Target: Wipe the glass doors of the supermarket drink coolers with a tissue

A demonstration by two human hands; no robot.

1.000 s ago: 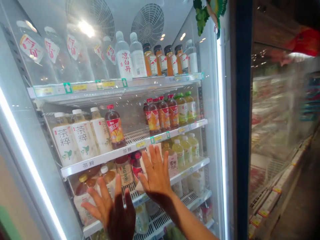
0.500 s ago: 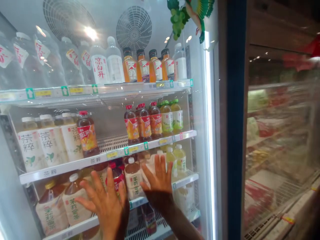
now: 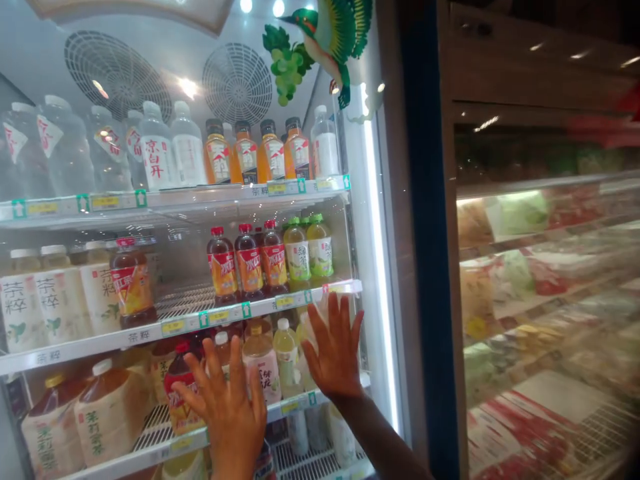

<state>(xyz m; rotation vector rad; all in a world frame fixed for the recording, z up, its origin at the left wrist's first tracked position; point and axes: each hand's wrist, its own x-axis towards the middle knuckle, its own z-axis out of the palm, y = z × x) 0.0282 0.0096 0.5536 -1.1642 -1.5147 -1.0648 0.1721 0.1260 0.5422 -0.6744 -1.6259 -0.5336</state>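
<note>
My left hand [image 3: 225,400] is raised with its fingers spread, palm toward the glass front of a drinks fridge. Behind it stand a red-labelled tea bottle [image 3: 183,393] and a pink-labelled bottle [image 3: 263,363]. My right hand [image 3: 335,350], also spread and flat, is higher and farther right, before the right end of a shelf. A pale green bottle [image 3: 287,357] shows just left of it. Neither hand holds anything. The palms are hidden, so I cannot tell whether they touch the glass.
Bottles of water [image 3: 160,150], orange drinks [image 3: 270,153] and iced tea [image 3: 250,260] line the shelves. A bird sticker [image 3: 325,47] and grapes sticker [image 3: 287,70] decorate the upper glass. A dark upright frame [image 3: 425,233] divides this fridge from blurred shelves of packaged food on the right.
The view has turned right, so the shelves and stickers sit farther left. Against the shelves, both my hands are farther right, their fingers still spread.
</note>
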